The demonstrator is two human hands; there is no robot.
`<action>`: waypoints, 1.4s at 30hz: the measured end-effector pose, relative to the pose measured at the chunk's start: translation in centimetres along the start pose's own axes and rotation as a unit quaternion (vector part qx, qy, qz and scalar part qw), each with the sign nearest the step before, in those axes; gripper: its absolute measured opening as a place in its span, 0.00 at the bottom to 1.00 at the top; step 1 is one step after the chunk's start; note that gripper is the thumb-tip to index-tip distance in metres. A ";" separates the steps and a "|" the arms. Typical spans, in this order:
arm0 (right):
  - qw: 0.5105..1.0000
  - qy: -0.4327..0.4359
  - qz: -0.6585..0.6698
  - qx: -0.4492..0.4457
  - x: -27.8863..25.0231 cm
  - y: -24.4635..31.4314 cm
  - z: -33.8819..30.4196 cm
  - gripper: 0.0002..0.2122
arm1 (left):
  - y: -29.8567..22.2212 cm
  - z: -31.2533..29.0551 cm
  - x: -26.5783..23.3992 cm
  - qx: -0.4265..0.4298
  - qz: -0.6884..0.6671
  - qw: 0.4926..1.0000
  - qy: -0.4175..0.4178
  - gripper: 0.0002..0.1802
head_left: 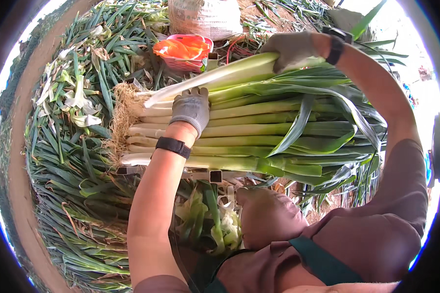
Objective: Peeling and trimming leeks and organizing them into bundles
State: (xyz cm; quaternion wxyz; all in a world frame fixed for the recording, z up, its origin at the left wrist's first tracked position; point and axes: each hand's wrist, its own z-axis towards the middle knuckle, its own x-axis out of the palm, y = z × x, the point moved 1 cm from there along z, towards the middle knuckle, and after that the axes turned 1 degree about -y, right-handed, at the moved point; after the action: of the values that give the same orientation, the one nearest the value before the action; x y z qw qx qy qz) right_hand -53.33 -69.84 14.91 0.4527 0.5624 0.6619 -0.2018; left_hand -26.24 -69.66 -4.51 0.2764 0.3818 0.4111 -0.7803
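A thick bundle of leeks (259, 129) lies sideways across a metal frame (215, 176), white shafts and shaggy roots (123, 119) at the left, green leaves at the right. My left hand (190, 111), in a grey glove, presses on the white shafts with its fingers bent over them. At the far side, my gloved right hand (291, 50) is closed round the green part of one leek (215, 73). That leek slants above the bundle's far edge, its white end near the roots. The right palm and the left fingertips are partly hidden.
Beyond the bundle stand a pink basket (186, 62) with orange material inside and a pale woven sack (205, 18). Heaps of leek leaves (78, 195) cover the left side. Trimmed scraps (225, 222) lie below the frame, beside my knee (269, 217).
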 end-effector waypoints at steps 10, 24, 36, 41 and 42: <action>0.997 -0.015 0.070 -0.018 3.9 -1.6 6.2 0.16 | 0.6 -0.2 -0.2 0.001 0.003 1.000 0.012 0.14; 0.992 -0.099 -0.001 -0.080 7.0 1.3 8.9 0.17 | 3.9 1.1 -2.5 -0.044 0.017 0.991 0.124 0.16; 0.984 -0.169 -0.044 -0.031 8.6 1.1 10.2 0.16 | 1.8 0.9 -2.0 0.035 0.080 0.986 0.142 0.19; 0.990 -0.124 0.001 -0.072 7.5 0.9 9.0 0.20 | 2.4 1.8 -2.0 0.026 0.052 0.986 0.157 0.20; 0.990 -0.118 -0.018 -0.076 7.2 1.1 8.3 0.20 | 2.4 2.0 -1.9 0.027 0.050 0.986 0.158 0.20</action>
State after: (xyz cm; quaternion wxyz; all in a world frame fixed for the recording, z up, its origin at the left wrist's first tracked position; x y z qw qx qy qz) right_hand -48.95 -71.92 5.07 0.5652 0.4870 0.6271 -0.2241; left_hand -24.13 -72.32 -3.24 0.2361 0.5277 0.4092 -0.7060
